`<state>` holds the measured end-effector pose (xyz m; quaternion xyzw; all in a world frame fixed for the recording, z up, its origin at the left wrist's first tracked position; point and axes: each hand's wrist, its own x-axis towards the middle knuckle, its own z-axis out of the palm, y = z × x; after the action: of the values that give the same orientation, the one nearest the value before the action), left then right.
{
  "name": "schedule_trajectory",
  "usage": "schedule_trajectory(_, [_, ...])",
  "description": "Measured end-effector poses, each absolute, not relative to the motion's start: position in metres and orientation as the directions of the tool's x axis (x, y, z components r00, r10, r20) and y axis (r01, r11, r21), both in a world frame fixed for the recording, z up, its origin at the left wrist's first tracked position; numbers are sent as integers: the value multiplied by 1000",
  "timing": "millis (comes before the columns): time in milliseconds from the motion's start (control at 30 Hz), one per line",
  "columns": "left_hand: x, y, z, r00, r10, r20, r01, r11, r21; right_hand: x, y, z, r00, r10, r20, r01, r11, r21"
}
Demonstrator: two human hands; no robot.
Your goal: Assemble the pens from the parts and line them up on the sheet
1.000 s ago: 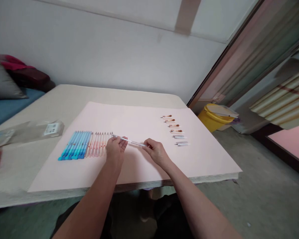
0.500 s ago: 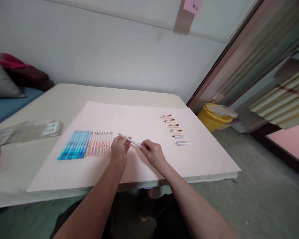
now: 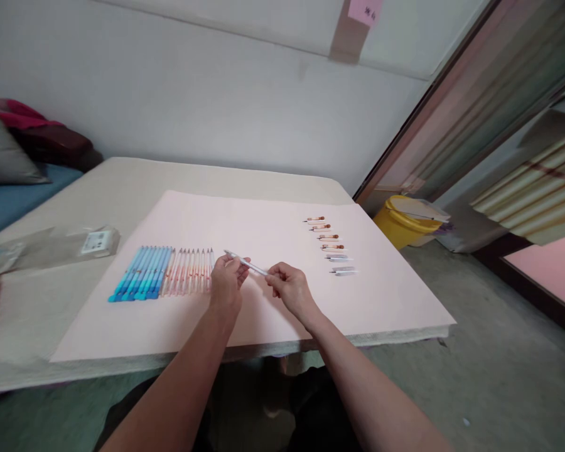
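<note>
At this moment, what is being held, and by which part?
A whitish pen: the left hand holds it toward its upper-left end, the right hand at its lower-right end.

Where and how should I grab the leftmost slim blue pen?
Probably pinch the leftmost slim blue pen mid-barrel, from above and its left: it lies flat, other blue pens crowd its right, while pale pink sheet borders its left.

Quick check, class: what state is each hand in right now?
Left hand: closed, holding a pale pen.
Right hand: closed, pinching the same pen's other end.
</note>
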<state>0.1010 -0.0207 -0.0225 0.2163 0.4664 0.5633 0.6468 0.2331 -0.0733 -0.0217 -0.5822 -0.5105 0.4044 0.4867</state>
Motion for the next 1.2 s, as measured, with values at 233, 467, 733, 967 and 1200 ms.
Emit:
schedule_trajectory(233, [102, -21, -21, -80, 938, -338, -516, 251, 819, 232, -74, -17, 121, 989, -81, 86, -92, -992])
schedule_trajectory(467, [105, -25, -23, -131, 934, -332, -489, 231, 841, 227, -76, -22, 118, 993, -7, 277, -40, -960])
schedule_trajectory(733, [105, -26, -18, -83, 930, -359, -535, 262, 803, 226, -80, -24, 94, 976, 195, 747, 61, -662])
schedule_trajectory(967, [101, -22, -19, -164, 917, -364, -506, 239, 829, 222, -82, -24, 73, 978, 195, 796, 61, -603])
schedule_trajectory(1200, [96, -18, -19, -73, 914, -399, -588, 283, 757, 220, -83, -23, 76, 985, 154, 736, 49, -675])
